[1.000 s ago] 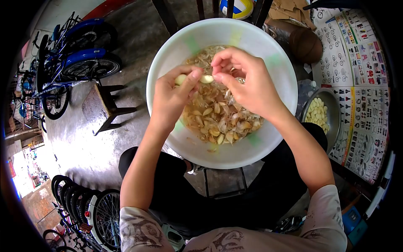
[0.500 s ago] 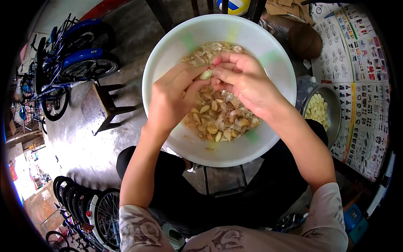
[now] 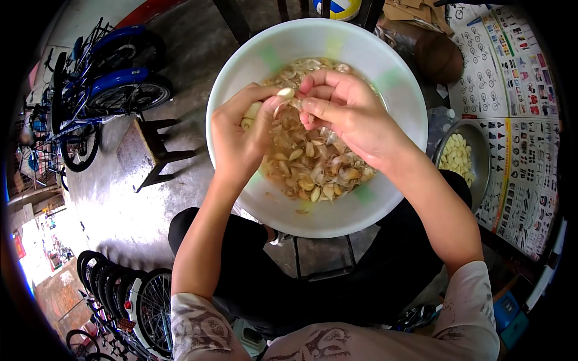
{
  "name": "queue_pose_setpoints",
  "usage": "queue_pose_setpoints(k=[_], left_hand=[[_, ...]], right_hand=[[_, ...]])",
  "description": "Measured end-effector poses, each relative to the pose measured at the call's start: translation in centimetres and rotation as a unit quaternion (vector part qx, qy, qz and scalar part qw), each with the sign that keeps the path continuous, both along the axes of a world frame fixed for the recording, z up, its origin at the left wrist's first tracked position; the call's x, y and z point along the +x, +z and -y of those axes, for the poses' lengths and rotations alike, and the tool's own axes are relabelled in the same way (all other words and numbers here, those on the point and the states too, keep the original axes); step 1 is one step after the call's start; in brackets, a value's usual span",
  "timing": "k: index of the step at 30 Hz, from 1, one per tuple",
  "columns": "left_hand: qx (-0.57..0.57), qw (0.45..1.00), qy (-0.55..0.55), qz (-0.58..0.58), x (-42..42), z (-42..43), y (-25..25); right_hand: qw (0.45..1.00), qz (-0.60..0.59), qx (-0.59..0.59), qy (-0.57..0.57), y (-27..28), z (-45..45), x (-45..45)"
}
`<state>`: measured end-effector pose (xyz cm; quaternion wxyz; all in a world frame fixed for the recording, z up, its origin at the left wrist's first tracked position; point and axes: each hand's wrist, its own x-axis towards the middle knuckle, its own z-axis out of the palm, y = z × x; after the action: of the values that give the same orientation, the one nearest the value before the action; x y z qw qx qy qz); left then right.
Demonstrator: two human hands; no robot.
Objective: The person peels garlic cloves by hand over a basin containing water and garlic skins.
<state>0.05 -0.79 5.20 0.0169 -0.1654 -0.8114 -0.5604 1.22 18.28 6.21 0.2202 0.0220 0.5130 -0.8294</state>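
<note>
My left hand pinches a pale garlic clove between thumb and index finger, over the basin. More peeled cloves are tucked in its palm. Close beside it, my right hand has its thumb and index fingertips together on a thin bit of garlic skin at the clove. Below both hands, the large white plastic basin holds water with loose garlic skins and unpeeled cloves in it.
At the right, a metal bowl of peeled cloves stands by newspaper-like printed sheets. A small wooden stool and blue bicycles are on the left. A ball and cardboard lie behind the basin.
My left hand has turned and opened up its palm side, so the clove sits higher and the cloves in the palm show. My right hand has stayed nearly in place.
</note>
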Motion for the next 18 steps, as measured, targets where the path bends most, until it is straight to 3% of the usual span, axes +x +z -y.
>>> queue_pose_setpoints(k=[4,6,12,16,18], left_hand=[[0.074,0.993,0.025,0.088,0.34,-0.25,-0.17],[0.176,0.961,0.058,0.207,0.33,-0.33,-0.02],[0.291,0.912,0.054,0.283,0.10,-0.30,-0.44],[0.303,0.913,0.044,0.269,0.16,-0.35,-0.66],[0.200,0.951,0.056,0.227,0.29,-0.46,-0.69]], right_hand=[[0.999,-0.024,0.033,-0.013,0.36,0.20,-0.04],[0.998,-0.037,0.054,-0.006,0.56,0.14,-0.02],[0.988,-0.076,0.136,0.010,0.79,0.00,0.01],[0.983,-0.095,0.160,0.008,0.41,-0.10,-0.26],[0.983,-0.103,0.155,-0.002,-0.07,0.27,-0.22]])
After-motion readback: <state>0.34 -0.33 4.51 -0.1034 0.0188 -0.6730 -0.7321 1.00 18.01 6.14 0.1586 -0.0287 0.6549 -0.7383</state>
